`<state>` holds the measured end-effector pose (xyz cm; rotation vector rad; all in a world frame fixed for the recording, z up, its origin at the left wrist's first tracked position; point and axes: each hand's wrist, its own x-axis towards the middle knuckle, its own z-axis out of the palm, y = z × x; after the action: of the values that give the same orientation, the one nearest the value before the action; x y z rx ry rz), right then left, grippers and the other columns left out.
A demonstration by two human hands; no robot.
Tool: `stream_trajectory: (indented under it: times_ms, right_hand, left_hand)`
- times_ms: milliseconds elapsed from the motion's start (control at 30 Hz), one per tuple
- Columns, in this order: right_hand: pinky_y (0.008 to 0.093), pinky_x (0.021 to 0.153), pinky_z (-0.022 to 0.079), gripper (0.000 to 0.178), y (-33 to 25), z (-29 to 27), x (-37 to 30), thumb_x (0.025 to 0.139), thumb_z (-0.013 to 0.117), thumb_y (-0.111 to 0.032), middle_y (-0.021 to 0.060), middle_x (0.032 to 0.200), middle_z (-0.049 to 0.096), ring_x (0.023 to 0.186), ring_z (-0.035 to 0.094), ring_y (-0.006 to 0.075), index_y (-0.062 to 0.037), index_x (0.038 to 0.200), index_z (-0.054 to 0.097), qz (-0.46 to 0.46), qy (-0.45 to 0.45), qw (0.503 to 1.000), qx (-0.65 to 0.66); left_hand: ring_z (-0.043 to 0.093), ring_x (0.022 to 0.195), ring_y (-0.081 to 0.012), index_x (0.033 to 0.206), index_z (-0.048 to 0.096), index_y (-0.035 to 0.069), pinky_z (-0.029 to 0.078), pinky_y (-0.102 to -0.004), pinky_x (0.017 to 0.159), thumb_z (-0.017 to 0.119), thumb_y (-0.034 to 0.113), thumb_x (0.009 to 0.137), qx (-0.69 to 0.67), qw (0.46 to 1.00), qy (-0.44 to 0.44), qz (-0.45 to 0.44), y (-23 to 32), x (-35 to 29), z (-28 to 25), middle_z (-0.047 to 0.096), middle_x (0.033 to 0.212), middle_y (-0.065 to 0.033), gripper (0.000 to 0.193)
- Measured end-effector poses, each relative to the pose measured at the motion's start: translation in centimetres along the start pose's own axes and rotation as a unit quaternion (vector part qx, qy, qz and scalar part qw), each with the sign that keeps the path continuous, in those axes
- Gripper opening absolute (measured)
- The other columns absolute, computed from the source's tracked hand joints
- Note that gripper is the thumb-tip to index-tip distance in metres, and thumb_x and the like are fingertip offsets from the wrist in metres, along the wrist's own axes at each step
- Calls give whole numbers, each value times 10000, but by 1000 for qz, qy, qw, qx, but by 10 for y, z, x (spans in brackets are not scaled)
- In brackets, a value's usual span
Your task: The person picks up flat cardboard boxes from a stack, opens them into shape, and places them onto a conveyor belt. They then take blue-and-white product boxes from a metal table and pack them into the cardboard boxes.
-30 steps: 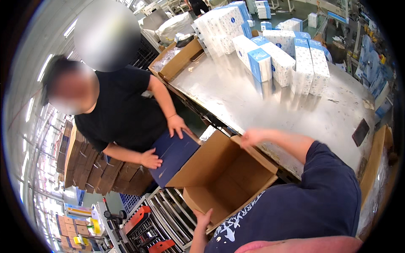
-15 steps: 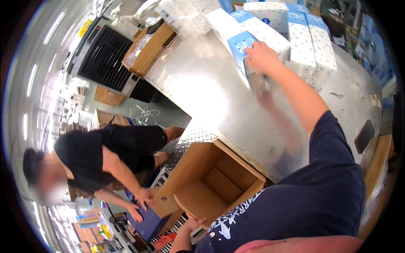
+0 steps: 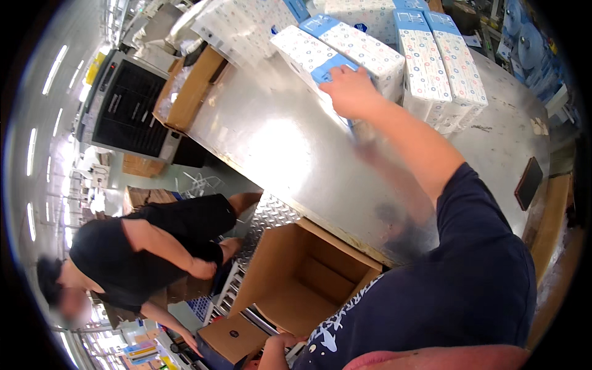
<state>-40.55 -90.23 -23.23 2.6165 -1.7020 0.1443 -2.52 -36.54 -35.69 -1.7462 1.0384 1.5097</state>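
My right hand (image 3: pixel 350 92) is closed over the blue end of a long white pack (image 3: pixel 302 52) with small coloured rings, lying on the metal table. Another long pack (image 3: pixel 364 46) of the same kind lies close along its right side. Below the table edge stands an open cardboard box (image 3: pixel 327 271), its mouth facing up and its inside visible. My left hand (image 3: pixel 283 342) is at the box's lower edge, fingers bent against the cardboard and partly hidden.
More patterned packs (image 3: pixel 425 61) stand at the table's far side. A phone (image 3: pixel 528 183) lies at the table's right. Left of me, a person (image 3: pixel 154 246) in black reaches toward a smaller brown box (image 3: pixel 231 338) by the rollers. A cooler (image 3: pixel 132 105) stands beyond a carton (image 3: pixel 188 92).
The view has shifted slightly. My right hand and the pack under it have moved a little left and nearer. The person has drawn one arm back, and a brown box top now shows beside them.
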Motion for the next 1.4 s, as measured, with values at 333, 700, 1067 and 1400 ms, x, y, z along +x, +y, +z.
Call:
stream_trajectory:
  times_ms: [333, 700, 1067, 1400]
  right_hand:
    - [404, 931, 444, 746, 116, -6, 31, 744, 652, -334, 156, 1259, 536, 1124, 533, 347, -261, 1415, 334, 156, 66, 983, 70]
    - [427, 968, 403, 689, 149, -65, -55, 726, 669, -428, 198, 1219, 554, 1191, 482, 327, -85, 1294, 486, 215, -5, 976, 25]
    - [483, 1044, 349, 801, 88, -20, -86, 651, 679, -355, 126, 1483, 268, 1283, 275, 500, -248, 1389, 387, 38, -28, 994, 102]
    - [366, 809, 491, 650, 102, 26, -256, 895, 425, -570, 98, 1310, 496, 1068, 563, 208, -185, 1414, 354, 206, -195, 682, 674]
  left_hand:
    - [543, 1114, -322, 1201, 576, 64, 416, -358, 940, 486, 638, 826, 25, 998, 48, 16, 0, 7, -22, 606, 1145, -195, 692]
    - [627, 955, -324, 1154, 613, 67, 494, -391, 817, 590, 493, 829, 147, 976, 152, 46, 109, -76, -116, 639, 1027, -220, 536]
    - [328, 1322, -247, 1442, 204, -1, 249, -349, 1083, 417, 359, 971, -327, 761, 263, 494, 416, -25, -291, 301, 1459, -144, 630]
    - [553, 1087, -289, 1313, 399, -38, 455, -390, 928, 516, 364, 895, -474, 806, 38, 354, 315, 12, -213, 546, 1223, -170, 592]
